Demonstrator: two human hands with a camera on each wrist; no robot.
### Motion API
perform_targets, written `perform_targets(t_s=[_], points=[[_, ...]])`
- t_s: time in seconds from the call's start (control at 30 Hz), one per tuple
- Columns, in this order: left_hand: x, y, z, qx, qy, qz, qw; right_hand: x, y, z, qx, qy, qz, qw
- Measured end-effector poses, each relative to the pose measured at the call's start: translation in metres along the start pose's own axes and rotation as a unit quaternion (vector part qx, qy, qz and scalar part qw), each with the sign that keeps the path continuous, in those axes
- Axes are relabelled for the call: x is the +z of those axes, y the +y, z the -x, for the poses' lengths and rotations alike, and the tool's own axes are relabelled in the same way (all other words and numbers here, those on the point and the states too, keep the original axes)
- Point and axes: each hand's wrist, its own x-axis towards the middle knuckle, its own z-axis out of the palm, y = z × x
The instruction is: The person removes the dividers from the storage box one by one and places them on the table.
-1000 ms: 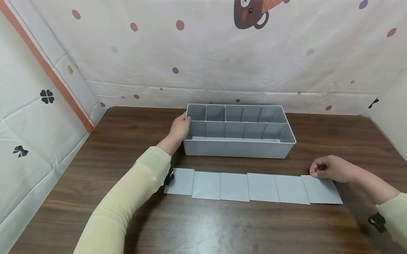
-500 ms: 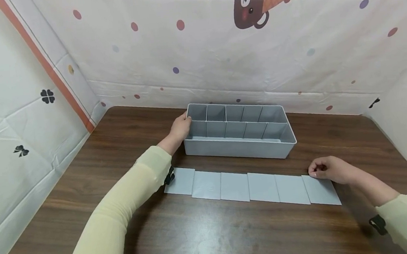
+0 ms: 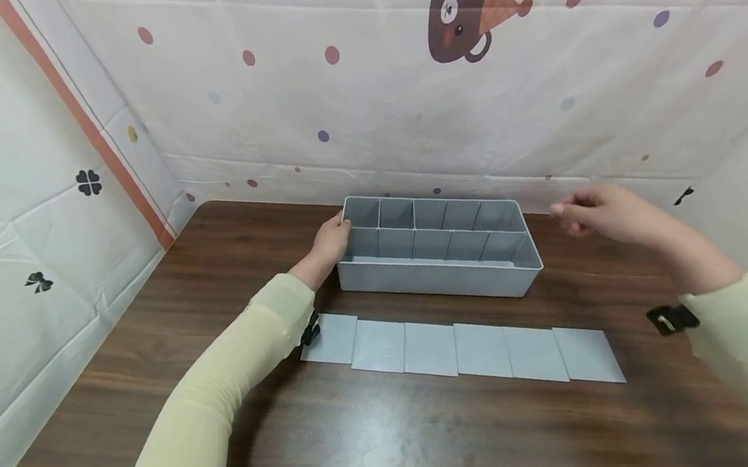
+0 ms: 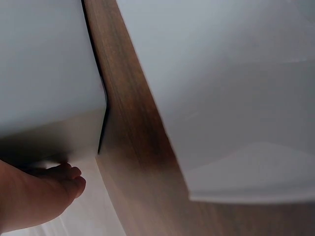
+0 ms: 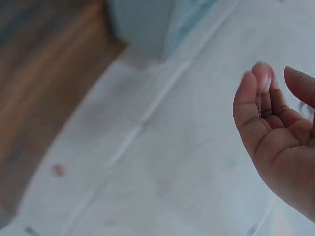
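At the left end of a grey divided storage box (image 3: pixel 433 280), my left hand (image 3: pixel 330 242) grips the rim with the thumb at the top edge. In the left wrist view, the fingers of that left hand (image 4: pixel 44 194) lie against the box's end wall (image 4: pixel 54 132). Raised in the air to the right of the box, my right hand (image 3: pixel 605 215) has loosely bent fingers. Nothing is between the thumb and fingers of the right hand (image 5: pixel 280 128) in the right wrist view. In front of the box, several pale grey rectangular sheets (image 3: pixel 483 349) lie in a row, some edges overlapping.
The box and sheets stand on a dark wood-grain table (image 3: pixel 367 445). A white patterned cloth (image 3: pixel 368 99) hangs behind the table and along its sides. My left forearm (image 3: pixel 225 375) reaches over the table, its wrist strap near the leftmost sheet.
My right hand has lifted off the rightmost sheet and moved up and away, toward the back. The left hand stays at the box, and the sheets lie where they were.
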Motion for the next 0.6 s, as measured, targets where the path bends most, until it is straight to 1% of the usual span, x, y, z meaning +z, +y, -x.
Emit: perform_targets(t_s=[0.1,0.17,0.23,0.3,0.47,0.6], points=[[0.001,0.0,0.0,0.003,-0.003,0.001,1.0,-0.005,-0.027,-0.019,-0.009,-0.004,0.005,1.0],[0.0,0.0,0.0,0.003,-0.004,0.004,1.0,-0.004,-0.044,-0.033,-0.014,-0.009,0.002,1.0],[0.0,0.0,0.001,0.004,-0.004,0.006,1.0,-0.002,-0.058,-0.048,-0.014,-0.018,-0.006,1.0],[0.0,0.0,0.001,0.002,-0.005,0.008,1.0,0.0,-0.071,-0.061,-0.013,-0.033,-0.03,0.999],[0.0,-0.001,0.002,0.001,-0.007,0.008,0.9999,0.005,-0.093,-0.095,0.02,-0.091,-0.082,0.992],[0.0,0.0,0.002,0.002,-0.007,0.01,0.9999,0.01,-0.105,-0.116,0.041,-0.127,-0.088,0.987]])
